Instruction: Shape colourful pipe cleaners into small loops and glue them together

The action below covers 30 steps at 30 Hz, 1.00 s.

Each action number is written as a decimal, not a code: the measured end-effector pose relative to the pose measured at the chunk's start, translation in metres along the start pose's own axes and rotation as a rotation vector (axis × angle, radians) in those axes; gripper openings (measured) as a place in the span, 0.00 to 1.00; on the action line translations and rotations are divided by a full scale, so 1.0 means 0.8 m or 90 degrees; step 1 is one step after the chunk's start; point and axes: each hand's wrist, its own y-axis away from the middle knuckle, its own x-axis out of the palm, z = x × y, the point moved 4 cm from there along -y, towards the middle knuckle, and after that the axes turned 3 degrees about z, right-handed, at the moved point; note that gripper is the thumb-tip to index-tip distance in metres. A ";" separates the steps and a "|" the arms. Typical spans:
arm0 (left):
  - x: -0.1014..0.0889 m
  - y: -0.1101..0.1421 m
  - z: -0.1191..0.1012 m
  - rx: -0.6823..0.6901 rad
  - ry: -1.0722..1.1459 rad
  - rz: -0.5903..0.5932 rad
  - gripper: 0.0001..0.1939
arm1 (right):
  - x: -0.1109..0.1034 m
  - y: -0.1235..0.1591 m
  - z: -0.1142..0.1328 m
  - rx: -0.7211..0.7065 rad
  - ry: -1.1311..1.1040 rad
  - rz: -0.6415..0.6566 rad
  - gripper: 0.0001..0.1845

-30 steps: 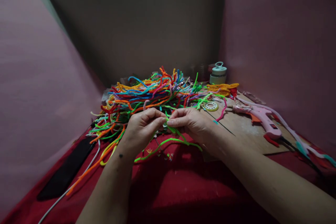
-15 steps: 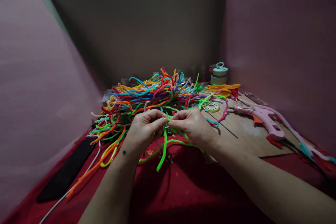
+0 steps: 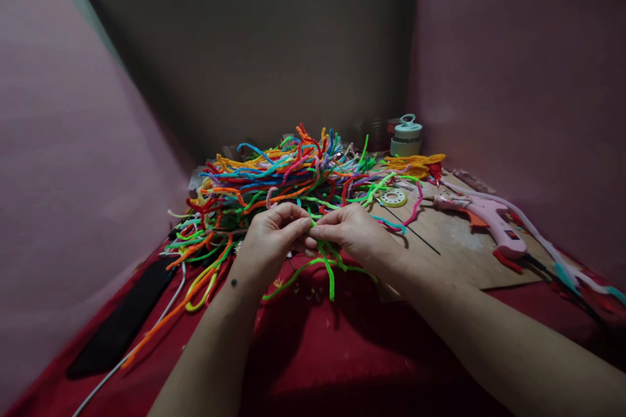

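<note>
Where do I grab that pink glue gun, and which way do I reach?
I'd take the pink glue gun by its handle, reaching from the near right. It lies on its side, the handle slanting that way, while the nozzle points left, away from your fingers.

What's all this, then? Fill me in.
A person's left hand and right hand pinch a bright green pipe cleaner between their fingertips. Just beyond them sits a tangled, multicoloured pile of pipe cleaners. To the right, a pink glue gun lies on a board, untouched.
</note>
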 end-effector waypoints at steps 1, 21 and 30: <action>0.000 0.000 -0.001 0.007 -0.016 -0.006 0.08 | 0.001 0.000 0.000 0.002 0.001 0.009 0.12; 0.004 -0.001 0.005 0.020 -0.010 -0.085 0.07 | 0.001 0.004 0.003 0.056 0.023 0.005 0.09; -0.006 -0.005 -0.001 0.005 -0.058 0.031 0.07 | 0.000 0.006 0.008 0.053 0.121 0.009 0.14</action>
